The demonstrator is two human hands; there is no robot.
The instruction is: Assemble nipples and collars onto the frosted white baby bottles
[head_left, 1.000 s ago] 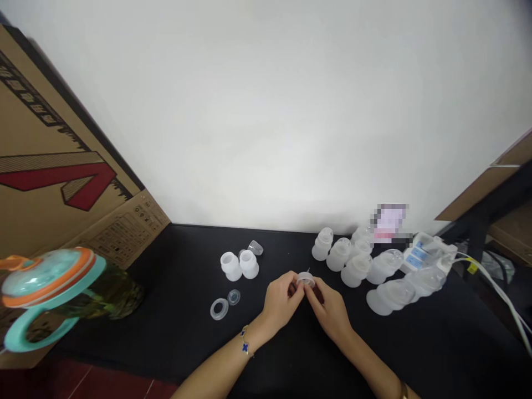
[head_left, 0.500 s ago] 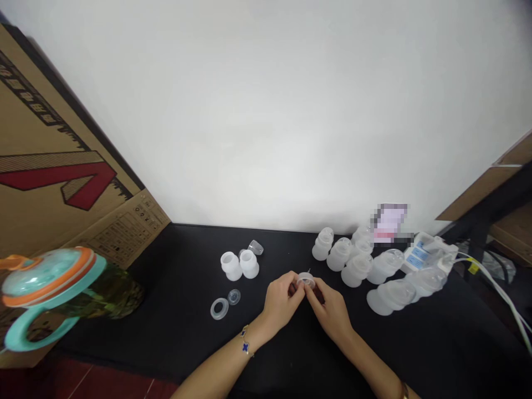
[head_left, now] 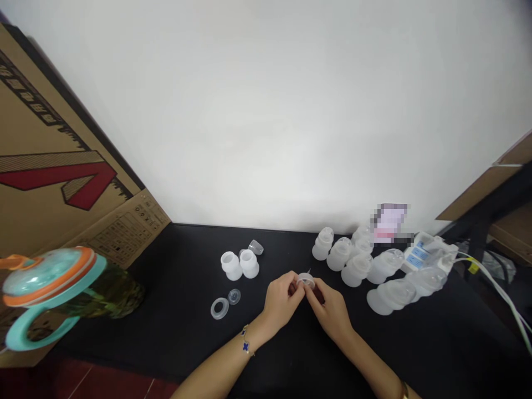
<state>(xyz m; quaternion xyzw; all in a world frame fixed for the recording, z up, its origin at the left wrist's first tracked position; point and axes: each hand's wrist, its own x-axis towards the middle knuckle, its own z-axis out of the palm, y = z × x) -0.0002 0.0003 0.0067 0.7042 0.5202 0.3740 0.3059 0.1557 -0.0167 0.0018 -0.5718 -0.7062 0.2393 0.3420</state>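
With our left hand [head_left: 283, 302] and right hand [head_left: 332, 311] both pinching the small, round, translucent plastic piece [head_left: 306, 279] over the flat black desk [head_left: 174, 299], between the open, white plastic bottles [head_left: 231, 267] and the capped, frosted plastic bottles [head_left: 355, 271], we'd do best to press its rim evenly.

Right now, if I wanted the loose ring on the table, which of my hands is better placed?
Probably your left hand: the ring lies on that side, nearer to it than to your right hand. Both are on the small part, so the right would need to hold it alone.
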